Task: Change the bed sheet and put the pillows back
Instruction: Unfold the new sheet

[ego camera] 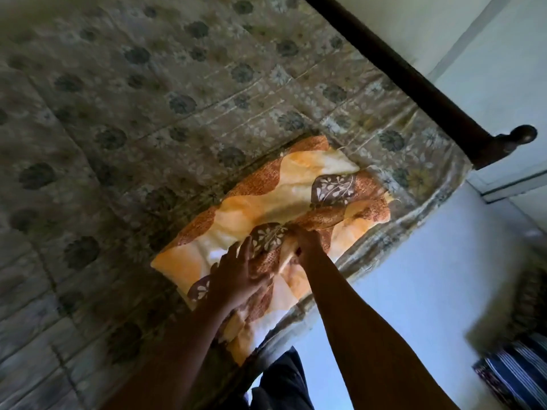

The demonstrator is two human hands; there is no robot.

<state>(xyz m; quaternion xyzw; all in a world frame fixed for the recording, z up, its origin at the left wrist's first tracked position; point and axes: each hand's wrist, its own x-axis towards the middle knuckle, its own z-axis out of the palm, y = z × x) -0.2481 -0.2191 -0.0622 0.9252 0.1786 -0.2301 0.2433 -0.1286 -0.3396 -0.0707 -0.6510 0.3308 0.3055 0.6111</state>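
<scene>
The orange-and-brown patterned pillow (266,199) lies on the grey floral bed sheet (148,99), long axis along the bed edge. The left hand (236,273) presses flat, fingers (241,250) spread; the right hand (307,241) apparently pinches its centre.

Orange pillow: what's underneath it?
The orange pillow lies on the flowery bed sheet. The sheet shows beside it, but the patch right under the pillow is covered, and so is whatever the sheet itself lies on.
</scene>
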